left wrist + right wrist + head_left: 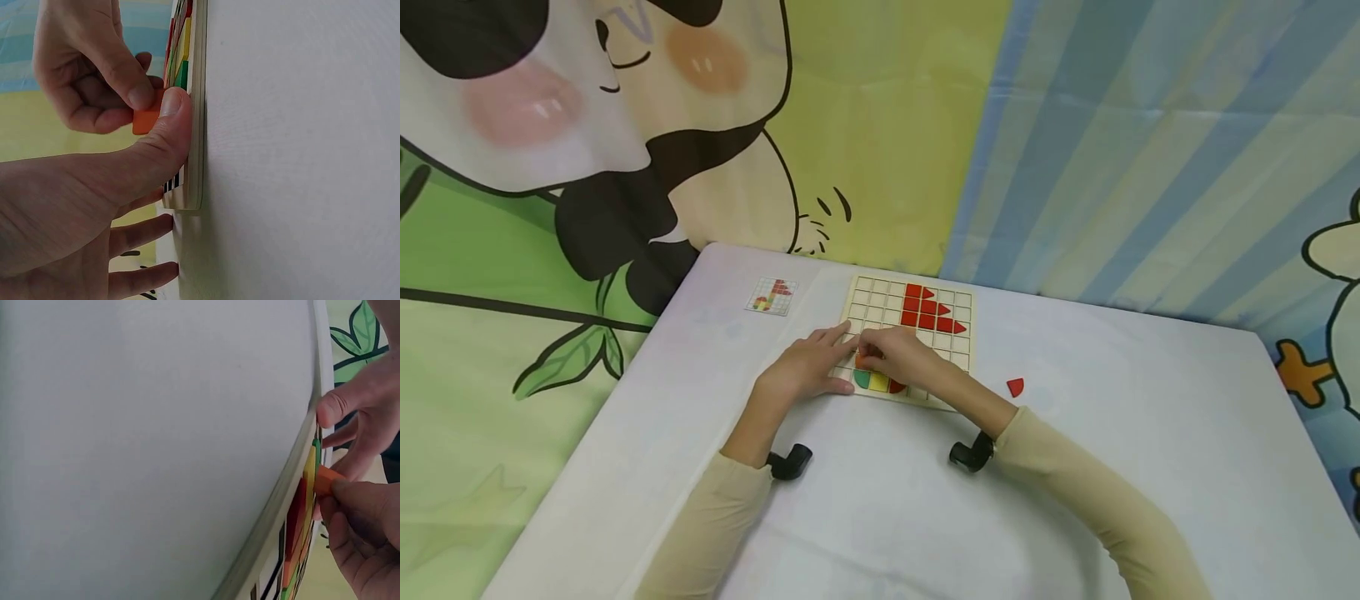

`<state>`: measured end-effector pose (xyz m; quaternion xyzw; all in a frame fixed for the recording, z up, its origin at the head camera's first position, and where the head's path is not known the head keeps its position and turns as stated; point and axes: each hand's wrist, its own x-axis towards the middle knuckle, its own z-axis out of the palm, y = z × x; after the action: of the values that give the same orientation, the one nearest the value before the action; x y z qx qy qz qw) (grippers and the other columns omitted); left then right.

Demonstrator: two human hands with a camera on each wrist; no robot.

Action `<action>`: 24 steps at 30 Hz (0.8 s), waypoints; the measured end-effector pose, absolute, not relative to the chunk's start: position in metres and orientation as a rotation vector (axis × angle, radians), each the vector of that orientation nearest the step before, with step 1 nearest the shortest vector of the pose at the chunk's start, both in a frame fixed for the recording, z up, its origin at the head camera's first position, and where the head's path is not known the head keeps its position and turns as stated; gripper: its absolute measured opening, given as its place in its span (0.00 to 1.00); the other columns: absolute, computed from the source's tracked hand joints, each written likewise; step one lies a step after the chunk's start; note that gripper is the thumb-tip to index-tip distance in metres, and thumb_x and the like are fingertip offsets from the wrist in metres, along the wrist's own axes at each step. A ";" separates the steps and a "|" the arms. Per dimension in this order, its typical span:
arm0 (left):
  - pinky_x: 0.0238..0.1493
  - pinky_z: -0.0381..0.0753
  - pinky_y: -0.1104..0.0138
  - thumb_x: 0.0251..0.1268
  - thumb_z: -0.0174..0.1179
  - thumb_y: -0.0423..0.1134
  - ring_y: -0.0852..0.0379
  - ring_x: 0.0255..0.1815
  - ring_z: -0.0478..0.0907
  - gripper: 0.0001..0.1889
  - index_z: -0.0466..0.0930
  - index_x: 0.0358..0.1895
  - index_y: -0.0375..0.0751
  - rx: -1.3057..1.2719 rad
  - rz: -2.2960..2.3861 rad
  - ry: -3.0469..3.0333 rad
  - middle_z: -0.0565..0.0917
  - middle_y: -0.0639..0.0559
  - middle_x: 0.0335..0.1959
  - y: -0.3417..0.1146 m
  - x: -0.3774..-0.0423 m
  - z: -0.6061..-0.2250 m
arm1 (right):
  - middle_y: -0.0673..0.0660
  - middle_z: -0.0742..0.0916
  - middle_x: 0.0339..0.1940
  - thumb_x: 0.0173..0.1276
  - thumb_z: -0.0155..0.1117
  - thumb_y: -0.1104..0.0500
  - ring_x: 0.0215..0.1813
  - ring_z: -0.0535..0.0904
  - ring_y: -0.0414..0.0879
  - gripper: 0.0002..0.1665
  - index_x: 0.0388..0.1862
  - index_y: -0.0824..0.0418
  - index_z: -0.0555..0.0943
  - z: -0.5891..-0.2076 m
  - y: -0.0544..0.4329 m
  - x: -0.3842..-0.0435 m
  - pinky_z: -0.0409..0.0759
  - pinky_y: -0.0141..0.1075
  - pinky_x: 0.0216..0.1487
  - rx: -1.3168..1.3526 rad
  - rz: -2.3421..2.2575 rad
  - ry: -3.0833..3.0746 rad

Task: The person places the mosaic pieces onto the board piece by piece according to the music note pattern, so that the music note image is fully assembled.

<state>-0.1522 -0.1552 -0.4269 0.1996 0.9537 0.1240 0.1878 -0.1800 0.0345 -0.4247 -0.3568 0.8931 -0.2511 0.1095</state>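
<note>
A pale wooden grid board (871, 298) lies on the white table. Stepped rows of red squares and pointed pieces (928, 307) fill part of its upper right. Along its lower left edge sit a green rounded piece (862, 379), a yellow piece (878, 382) and a red piece (897, 387). My right hand (895, 354) pinches an orange tile (145, 121) between thumb and fingers, over the green piece's end of the board. With spread fingers, my left hand (805, 367) rests against the board's left side, its thumb (172, 103) at the near edge beside the tile.
A small pattern card (772, 297) lies left of the board, printed with a grid and coloured shapes. One loose red quarter-round piece (1015, 387) is on the table to the right. A printed cartoon curtain (880, 150) stands behind the table's far edge.
</note>
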 end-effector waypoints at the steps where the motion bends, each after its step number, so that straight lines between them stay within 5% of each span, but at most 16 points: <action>1: 0.72 0.61 0.43 0.58 0.64 0.56 0.43 0.79 0.52 0.44 0.55 0.77 0.53 0.562 0.344 2.681 0.50 0.48 0.80 -0.155 -0.152 -0.426 | 0.51 0.86 0.32 0.67 0.65 0.59 0.33 0.77 0.40 0.04 0.37 0.59 0.80 -0.425 0.032 -0.180 0.79 0.29 0.37 -1.050 -0.708 2.636; 13: 0.72 0.61 0.43 0.59 0.63 0.57 0.43 0.79 0.51 0.45 0.52 0.77 0.53 0.556 0.315 2.672 0.49 0.48 0.81 -0.155 -0.151 -0.424 | 0.50 0.85 0.28 0.67 0.65 0.59 0.28 0.74 0.40 0.05 0.31 0.57 0.80 -0.424 0.027 -0.179 0.74 0.28 0.32 -0.967 -0.613 2.667; 24: 0.72 0.62 0.43 0.59 0.63 0.56 0.43 0.79 0.51 0.44 0.52 0.77 0.54 0.550 0.360 2.677 0.50 0.48 0.80 -0.155 -0.150 -0.424 | 0.51 0.85 0.29 0.67 0.65 0.60 0.31 0.74 0.41 0.05 0.31 0.58 0.81 -0.422 0.029 -0.181 0.76 0.30 0.36 -1.041 -0.628 2.622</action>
<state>-0.1504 -0.1555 -0.4241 0.1958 0.9532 0.1282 0.1915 -0.1805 0.0287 -0.4217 -0.3572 0.9001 -0.2155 0.1257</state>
